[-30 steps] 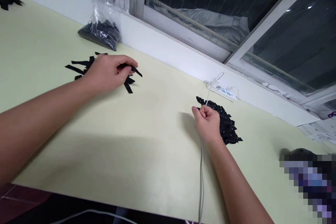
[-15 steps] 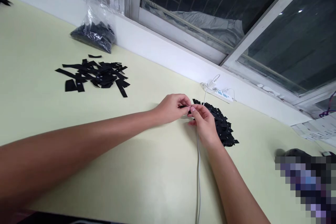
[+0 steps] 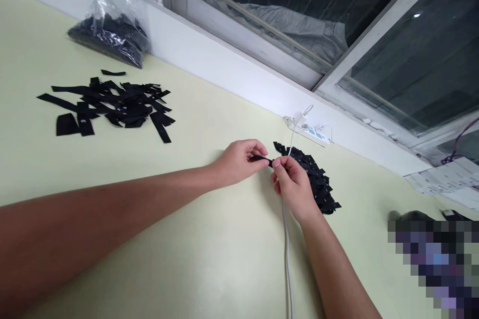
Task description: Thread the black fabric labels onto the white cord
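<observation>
Between my hands a short black fabric strip (image 3: 259,158) is stretched above the table. My left hand (image 3: 239,159) pinches its left end with thumb and fingers. At the other end, the thumb and fingertips of my right hand (image 3: 292,182) are closed on it. Right behind my right hand lies a dense pile of black fabric strips (image 3: 318,179), partly hidden by that hand. A looser heap of black strips (image 3: 127,104), a few with small white marks, is spread on the left of the table.
A clear plastic bag (image 3: 108,35) of black pieces leans by the wall. A white power strip (image 3: 309,132) lies at the wall; its grey cable (image 3: 287,259) runs under my right hand to the front edge. A blurred person (image 3: 437,259) is at the right.
My hands have moved slightly apart, so more of the black strip shows between them. The view has shifted a little, and the left heap appears further left.
</observation>
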Motion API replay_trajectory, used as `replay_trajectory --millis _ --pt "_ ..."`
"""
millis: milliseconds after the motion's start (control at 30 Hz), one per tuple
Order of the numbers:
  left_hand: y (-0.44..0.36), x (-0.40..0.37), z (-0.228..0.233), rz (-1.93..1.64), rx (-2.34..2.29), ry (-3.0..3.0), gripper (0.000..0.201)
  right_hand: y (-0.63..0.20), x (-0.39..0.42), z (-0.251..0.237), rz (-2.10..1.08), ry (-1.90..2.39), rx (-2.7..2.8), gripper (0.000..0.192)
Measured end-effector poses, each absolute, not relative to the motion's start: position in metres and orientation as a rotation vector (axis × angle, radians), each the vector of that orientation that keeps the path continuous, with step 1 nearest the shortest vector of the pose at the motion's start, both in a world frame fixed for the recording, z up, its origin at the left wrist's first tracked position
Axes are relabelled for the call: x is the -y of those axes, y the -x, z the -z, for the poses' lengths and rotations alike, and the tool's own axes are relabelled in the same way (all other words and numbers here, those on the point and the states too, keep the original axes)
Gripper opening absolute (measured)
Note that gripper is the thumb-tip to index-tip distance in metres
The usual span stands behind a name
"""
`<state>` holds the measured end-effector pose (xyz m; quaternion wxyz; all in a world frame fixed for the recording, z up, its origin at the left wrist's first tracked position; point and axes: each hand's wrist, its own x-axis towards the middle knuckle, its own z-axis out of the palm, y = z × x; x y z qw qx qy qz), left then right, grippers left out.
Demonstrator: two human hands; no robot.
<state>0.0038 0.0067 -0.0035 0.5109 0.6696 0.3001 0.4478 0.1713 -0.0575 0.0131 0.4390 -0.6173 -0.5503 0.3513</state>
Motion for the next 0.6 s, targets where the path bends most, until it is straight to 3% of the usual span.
replay_trajectory --millis 433,600 --pt "-0.0038 -0.0093 0.0001 -1.012 -0.746 -1.532 0.015 -0.1662 0.0500 -0.0043 -0.731 1.474 1.298 0.039" --pt "-0.0058 -0.0101 0.0041 -1.057 -0.701 -1.524 0.008 -0.1638 0.0488 -0.0103 -0.852 1.449 1.242 0.041"
